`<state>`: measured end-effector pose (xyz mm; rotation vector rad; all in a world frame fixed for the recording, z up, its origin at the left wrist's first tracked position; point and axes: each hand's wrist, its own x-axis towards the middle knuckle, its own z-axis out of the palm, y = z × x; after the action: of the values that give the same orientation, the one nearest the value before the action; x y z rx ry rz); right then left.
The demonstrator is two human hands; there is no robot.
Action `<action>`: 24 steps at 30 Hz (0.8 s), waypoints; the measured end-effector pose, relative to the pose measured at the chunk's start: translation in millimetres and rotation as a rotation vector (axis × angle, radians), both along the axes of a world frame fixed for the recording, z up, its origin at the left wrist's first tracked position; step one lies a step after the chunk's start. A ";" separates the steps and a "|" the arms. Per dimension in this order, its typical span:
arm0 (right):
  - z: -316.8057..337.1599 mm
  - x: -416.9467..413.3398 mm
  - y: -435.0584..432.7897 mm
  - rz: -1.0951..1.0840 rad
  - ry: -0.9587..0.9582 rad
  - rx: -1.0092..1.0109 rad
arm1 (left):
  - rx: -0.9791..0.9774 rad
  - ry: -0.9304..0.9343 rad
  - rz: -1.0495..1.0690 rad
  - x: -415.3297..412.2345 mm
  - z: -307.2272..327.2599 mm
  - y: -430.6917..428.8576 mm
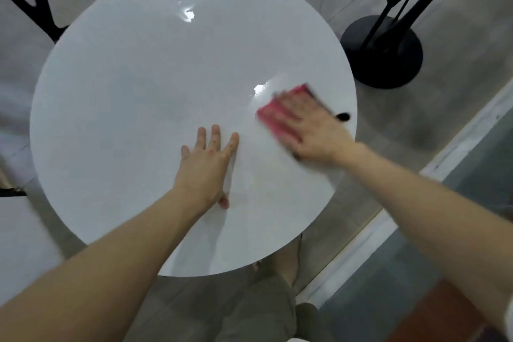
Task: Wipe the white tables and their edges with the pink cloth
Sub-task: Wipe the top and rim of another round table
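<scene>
Right hand point(311, 130): open, fingers straight, pressing flat on the pink cloth point(273, 119). The cloth lies on the round white table point(138, 78), near its right edge. Left hand point(206, 164): open, palm flat on the tabletop, near the cloth, apart from it.

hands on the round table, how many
2: the left hand lies flat near the middle of the white table; the right hand presses the pink cloth near the table's right edge.
</scene>
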<state>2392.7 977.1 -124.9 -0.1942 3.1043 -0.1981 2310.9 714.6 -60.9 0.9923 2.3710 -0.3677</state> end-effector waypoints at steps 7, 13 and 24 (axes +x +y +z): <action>-5.7 -71.0 -19.4 -0.761 0.034 -0.017 | 0.006 0.011 0.020 1.8 2.3 1.7; 8.3 -3.9 -41.7 0.099 -0.102 0.016 | 0.134 -0.034 0.074 6.0 18.0 -32.4; 5.8 -54.6 -253.7 -0.360 -0.012 -0.163 | -0.153 -0.054 0.565 -42.0 16.3 -169.4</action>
<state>2338.1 723.4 -119.2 0.3645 3.0831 -0.4575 2268.9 545.2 -44.6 0.2352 2.4043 -0.2911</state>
